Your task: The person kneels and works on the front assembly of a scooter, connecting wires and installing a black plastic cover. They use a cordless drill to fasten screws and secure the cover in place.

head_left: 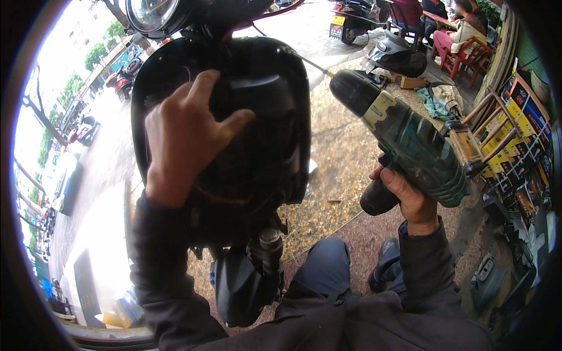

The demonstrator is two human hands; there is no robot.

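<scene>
A scooter's black front panel (269,134) stands upright before me, below a round headlight (153,14). My left hand (190,137) is over the panel's left half, its index finger and thumb spread apart. Its other fingers are partly hidden, and whether it touches the panel I cannot tell. In my right hand (413,202) is a teal and black cordless drill (410,137), gripped by its handle. Its long thin driver bit (310,63) slants up to the left, with the tip at the panel's upper right edge. Below hangs the black front mudguard (237,286).
Parts and boxes crowd a rack (521,128) at the right, near a small wooden stool (468,143). Farther back lie a dark scooter body part (398,55) and cloths (442,99). People sit on red chairs (468,52) by a parked scooter (354,23).
</scene>
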